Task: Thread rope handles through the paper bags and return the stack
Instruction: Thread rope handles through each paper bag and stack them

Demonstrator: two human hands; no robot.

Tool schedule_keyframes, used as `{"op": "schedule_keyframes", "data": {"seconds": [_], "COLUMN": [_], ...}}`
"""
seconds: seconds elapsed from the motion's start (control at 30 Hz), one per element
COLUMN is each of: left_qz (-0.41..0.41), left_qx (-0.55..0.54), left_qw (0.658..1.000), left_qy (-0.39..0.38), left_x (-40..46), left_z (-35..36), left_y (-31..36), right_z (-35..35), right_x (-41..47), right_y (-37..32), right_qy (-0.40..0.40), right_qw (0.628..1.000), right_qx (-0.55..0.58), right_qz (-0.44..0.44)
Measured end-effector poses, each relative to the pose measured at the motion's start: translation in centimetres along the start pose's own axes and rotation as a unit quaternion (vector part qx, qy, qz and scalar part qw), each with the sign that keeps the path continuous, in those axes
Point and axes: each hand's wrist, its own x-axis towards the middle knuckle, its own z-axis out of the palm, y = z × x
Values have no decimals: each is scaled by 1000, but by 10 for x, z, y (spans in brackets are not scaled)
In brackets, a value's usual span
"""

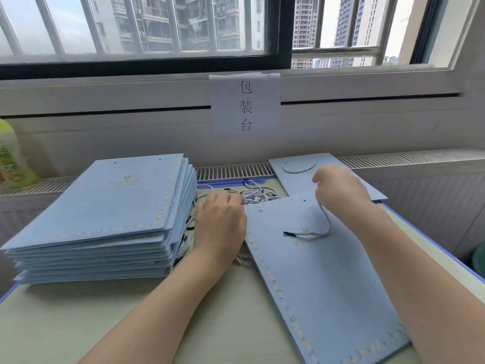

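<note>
A flat light-blue paper bag (322, 279) lies on the table in front of me, its two punched holes at the far edge. My right hand (341, 190) pinches a grey-white rope handle (319, 227) above the bag; the rope hangs down and its black tip rests on the bag. My left hand (220, 219) rests at the bag's top left corner, fingers closed by a heap of loose ropes (254, 194). A tall stack of the same bags (105, 216) stands at the left. One bag with a handle fitted (315, 172) lies at the back right.
A green drink bottle (11, 156) stands at the far left on the radiator grille. A paper sign with characters (245, 103) hangs on the wall under the window. The table's blue edge (430, 245) runs along the right side.
</note>
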Motion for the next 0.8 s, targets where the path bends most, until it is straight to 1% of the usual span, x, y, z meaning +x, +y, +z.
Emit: {"op": "schedule_keyframes", "data": {"seconds": [0.03, 0.1, 0.2, 0.23, 0.27, 0.3, 0.37, 0.4, 0.43, 0.47, 0.53, 0.63, 0.7, 0.77, 0.8], "left_qz": [20, 39, 31, 21, 11, 4, -12, -19, -24, -28, -32, -40, -49, -66, -75], "left_qx": [-9, -23, 9, 25, 40, 54, 69, 67, 62, 55, 36, -8, -42, -84, -108], "left_qw": [1000, 997, 990, 987, 985, 983, 981, 980, 980, 980, 982, 986, 987, 985, 983], "left_qy": [-9, -56, -139, -156, -167, -174, -183, -185, -186, -187, -183, -161, -145, -133, -125], "left_x": [0, 0, -2, -1, 0, 1, 2, 2, 3, 3, 3, 3, 4, 6, 6], "left_z": [1, 3, 7, 7, 6, 5, 3, 3, 3, 2, 1, 1, 1, 2, 2], "left_y": [0, 2, 1, 1, 0, 0, -1, -1, -1, -1, -1, -2, -3, -4, -4], "right_z": [3, 7, 3, -1, -6, -11, -16, -18, -18, -19, -17, -10, 0, 11, 16], "right_x": [0, -1, -6, -9, -13, -17, -26, -29, -32, -35, -38, -39, -37, -36, -34], "right_y": [-1, -4, -12, -13, -14, -16, -19, -21, -23, -25, -27, -31, -35, -38, -39], "right_qy": [-11, -23, -18, -51, -110, -189, -330, -374, -395, -400, -384, -343, -281, -215, -187], "right_qw": [999, 996, 975, 965, 951, 936, 908, 898, 893, 891, 892, 906, 928, 944, 945], "right_qx": [32, 61, 118, 148, 171, 175, 119, 77, 32, -4, -47, -48, -3, 89, 132], "right_qz": [-11, -57, -185, -212, -232, -240, -230, -220, -215, -217, -234, -242, -246, -233, -232]}}
